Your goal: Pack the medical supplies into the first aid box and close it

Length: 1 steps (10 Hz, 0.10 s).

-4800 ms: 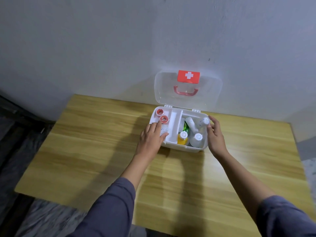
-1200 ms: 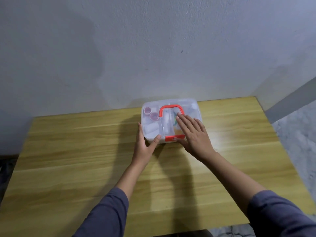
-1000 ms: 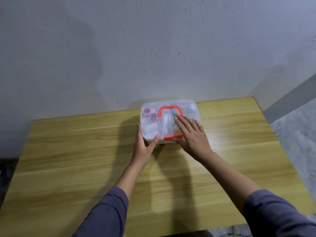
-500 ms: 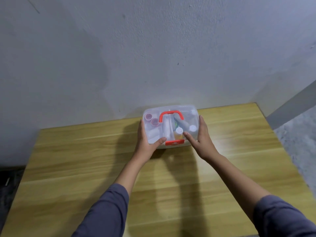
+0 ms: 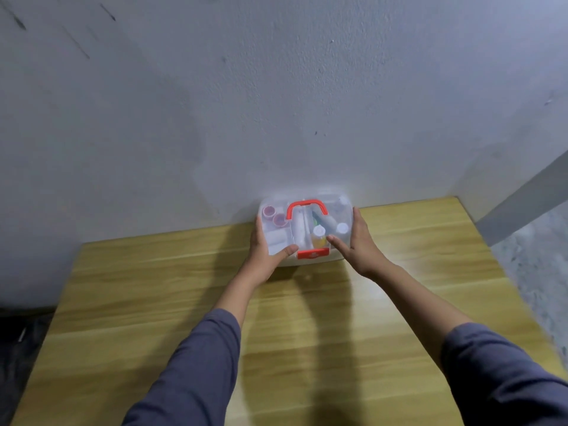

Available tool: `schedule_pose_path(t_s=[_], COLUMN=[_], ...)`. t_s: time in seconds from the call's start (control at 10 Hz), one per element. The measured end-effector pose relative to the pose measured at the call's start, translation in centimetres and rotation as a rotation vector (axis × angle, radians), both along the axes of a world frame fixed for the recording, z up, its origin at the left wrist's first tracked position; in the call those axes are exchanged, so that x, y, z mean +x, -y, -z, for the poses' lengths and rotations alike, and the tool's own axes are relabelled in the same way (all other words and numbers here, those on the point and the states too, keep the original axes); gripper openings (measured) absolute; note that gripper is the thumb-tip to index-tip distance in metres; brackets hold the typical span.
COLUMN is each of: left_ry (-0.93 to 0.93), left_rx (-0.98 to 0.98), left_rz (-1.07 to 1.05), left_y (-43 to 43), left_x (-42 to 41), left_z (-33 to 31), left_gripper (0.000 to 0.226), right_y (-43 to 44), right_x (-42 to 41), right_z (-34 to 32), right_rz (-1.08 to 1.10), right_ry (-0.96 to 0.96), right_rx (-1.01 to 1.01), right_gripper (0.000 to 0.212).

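Note:
The first aid box point(image 5: 333, 206) sits at the far edge of the wooden table point(image 5: 307, 302), against the wall, with its clear lid down. A red handle point(image 5: 305, 207) lies on the lid and a red latch point(image 5: 313, 253) is on the front. Through the lid I see two red-ringed tape rolls point(image 5: 273, 216), white rolls and small bottles point(image 5: 319, 233). My left hand point(image 5: 266, 252) grips the box's left side, thumb on the lid near the latch. My right hand point(image 5: 358, 244) grips the right side, thumb on the lid.
A grey-white wall point(image 5: 276, 103) rises directly behind the box. The table's right edge point(image 5: 479, 238) borders a speckled floor point(image 5: 534, 256). Dark floor shows past the table's left edge point(image 5: 18, 333).
The lid went from standing open to shut. My right hand moved off the lid's top to the box's right side, and the box now sits close against the wall.

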<state>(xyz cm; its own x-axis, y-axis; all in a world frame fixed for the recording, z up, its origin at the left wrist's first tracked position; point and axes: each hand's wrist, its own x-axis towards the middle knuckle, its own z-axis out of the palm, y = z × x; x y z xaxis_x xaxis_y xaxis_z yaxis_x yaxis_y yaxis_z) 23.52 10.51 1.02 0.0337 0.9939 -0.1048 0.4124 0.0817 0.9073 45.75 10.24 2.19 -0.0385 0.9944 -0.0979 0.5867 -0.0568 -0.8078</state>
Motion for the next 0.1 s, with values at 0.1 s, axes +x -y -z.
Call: schedule_pose_path(t_s=[0.1], left_ry=[-0.238], left_rx=[-0.187], left_rz=[0.047], left_y=[0.43], left_x=[-0.15], left_z=[-1.90], left_gripper=[0.113], right_y=[0.28], right_x=[0.86], right_z=[-0.72], right_rz=[-0.058], right_ry=[0.053], right_rx=[-0.107], right_gripper=[0.089])
